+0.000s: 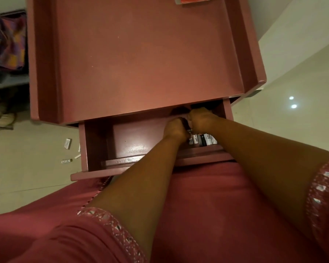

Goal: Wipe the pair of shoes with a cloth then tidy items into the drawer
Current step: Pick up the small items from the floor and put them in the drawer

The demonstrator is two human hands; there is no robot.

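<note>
Pink-painted wooden cabinet; its top surface [141, 59] is smooth, slightly scuffed, with raised rims on the left and right edges. Drawer [95, 149] below is pulled out, interior the same glossy pink, floor bare across the left half. Both hands are inside at the drawer's right rear corner: left hand [176, 130] and right hand [201, 118] are curled tight, touching each other, closed together around a small dark object [185, 124]; its identity cannot be read. Just in front of the hands, against the drawer's right side, lies a row of small tubes [201, 139], white and black, printed labels. The overhanging front edge of the surface hides the drawer's back. On the tiled floor left of the drawer: several small white packets [67, 143]. Shoes and cloth not in view.
</note>
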